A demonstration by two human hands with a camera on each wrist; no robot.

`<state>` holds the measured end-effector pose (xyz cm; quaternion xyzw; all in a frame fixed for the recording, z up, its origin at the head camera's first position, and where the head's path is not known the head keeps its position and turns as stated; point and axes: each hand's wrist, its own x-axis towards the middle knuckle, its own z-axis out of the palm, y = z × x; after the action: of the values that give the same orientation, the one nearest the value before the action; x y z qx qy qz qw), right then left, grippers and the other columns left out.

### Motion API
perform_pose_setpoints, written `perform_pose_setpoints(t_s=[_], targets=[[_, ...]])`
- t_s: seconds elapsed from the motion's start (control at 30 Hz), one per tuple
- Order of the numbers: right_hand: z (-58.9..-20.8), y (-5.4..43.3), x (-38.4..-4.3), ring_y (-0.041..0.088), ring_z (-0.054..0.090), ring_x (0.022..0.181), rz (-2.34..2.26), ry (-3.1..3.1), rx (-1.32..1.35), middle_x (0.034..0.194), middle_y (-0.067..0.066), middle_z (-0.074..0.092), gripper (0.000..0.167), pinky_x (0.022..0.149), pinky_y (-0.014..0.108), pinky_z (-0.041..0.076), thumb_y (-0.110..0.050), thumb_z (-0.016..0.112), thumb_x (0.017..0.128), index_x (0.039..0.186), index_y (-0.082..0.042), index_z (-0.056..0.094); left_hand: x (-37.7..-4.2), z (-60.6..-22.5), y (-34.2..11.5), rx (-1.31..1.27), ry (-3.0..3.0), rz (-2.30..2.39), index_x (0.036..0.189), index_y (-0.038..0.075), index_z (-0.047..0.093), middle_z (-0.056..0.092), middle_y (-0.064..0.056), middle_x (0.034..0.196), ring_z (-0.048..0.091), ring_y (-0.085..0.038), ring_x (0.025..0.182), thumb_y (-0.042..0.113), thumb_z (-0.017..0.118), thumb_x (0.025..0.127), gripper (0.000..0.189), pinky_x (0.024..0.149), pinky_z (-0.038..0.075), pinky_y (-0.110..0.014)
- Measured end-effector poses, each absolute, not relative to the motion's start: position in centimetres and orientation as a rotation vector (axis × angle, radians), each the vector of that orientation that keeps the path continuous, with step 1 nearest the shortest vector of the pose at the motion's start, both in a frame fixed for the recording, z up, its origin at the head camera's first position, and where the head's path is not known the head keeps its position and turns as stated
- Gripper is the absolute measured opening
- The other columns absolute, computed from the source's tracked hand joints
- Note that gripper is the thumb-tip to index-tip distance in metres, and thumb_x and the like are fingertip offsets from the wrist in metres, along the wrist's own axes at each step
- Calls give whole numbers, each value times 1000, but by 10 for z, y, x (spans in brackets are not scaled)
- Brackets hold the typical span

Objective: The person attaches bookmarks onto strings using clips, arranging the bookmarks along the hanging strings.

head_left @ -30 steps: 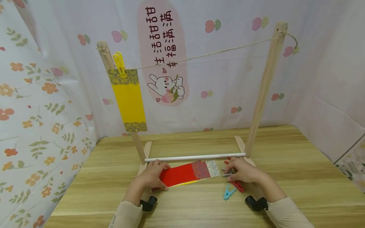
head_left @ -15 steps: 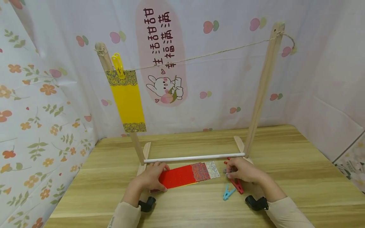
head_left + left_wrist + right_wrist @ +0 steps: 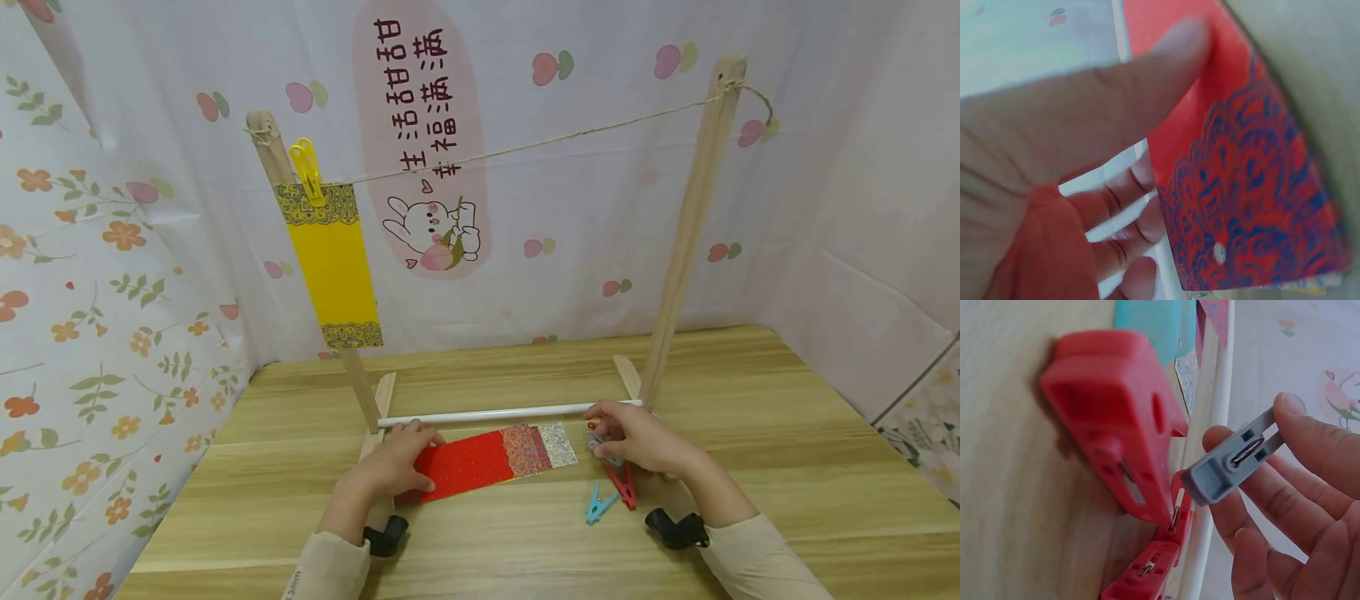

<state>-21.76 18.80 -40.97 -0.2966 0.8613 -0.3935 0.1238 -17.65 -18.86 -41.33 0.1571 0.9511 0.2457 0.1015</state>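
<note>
Pinching a grey clip (image 3: 1213,476) between thumb and fingers, the person's right hand (image 3: 647,437) is beside the red clips (image 3: 1116,412) and near a light blue clip (image 3: 594,512), to the right of a stack of cards on the wooden table (image 3: 517,554). The left hand (image 3: 393,462) grips the stack's left end, its thumb on the red card (image 3: 468,467) on top, while a silver-patterned card (image 3: 559,446) juts out at the right; behind, a yellow clip (image 3: 308,177) holds a yellow card (image 3: 333,271) on the string (image 3: 570,136).
</note>
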Motion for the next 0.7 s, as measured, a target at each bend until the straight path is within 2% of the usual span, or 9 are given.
perform_pose_setpoints(t_s=[0.1, 0.3, 0.43, 0.7], targets=[[-407, 189, -217, 4, 56, 78, -1135, 2535, -878, 97, 7, 68, 44, 66, 21, 48, -9, 69, 92, 129, 9, 56, -179, -414, -192, 534, 2807, 795, 106, 6, 69, 60, -5, 103, 53, -21, 99, 2, 78, 81, 28, 84, 49, -41], [-404, 189, -218, 4, 57, 84, -1105, 2556, -932, 100, 7, 71, 35, 69, 22, 49, -12, 71, 91, 120, 6, 66, -183, -413, -198, 617, 2779, 882, 96, 5, 69, 63, -2, 88, 54, -14, 80, 2, 75, 84, 14, 69, 47, -25], [-405, 191, -219, 3, 57, 84, -1101, 2565, -947, 99, 5, 70, 34, 70, 22, 49, -13, 71, 91, 119, 5, 66, -184, -411, -199, 613, 2753, 933, 91, 6, 68, 62, 2, 81, 53, -13, 76, 3, 73, 87, 7, 66, 46, -23], [-404, 191, -220, 2, 56, 83, -1121, 2564, -973, 95, 3, 69, 32, 70, 23, 49, -11, 70, 91, 119, 5, 66, -185, -407, -204, 653, 2729, 991, 89, 4, 69, 66, 2, 81, 57, -10, 76, 7, 71, 89, 4, 69, 49, -22]])
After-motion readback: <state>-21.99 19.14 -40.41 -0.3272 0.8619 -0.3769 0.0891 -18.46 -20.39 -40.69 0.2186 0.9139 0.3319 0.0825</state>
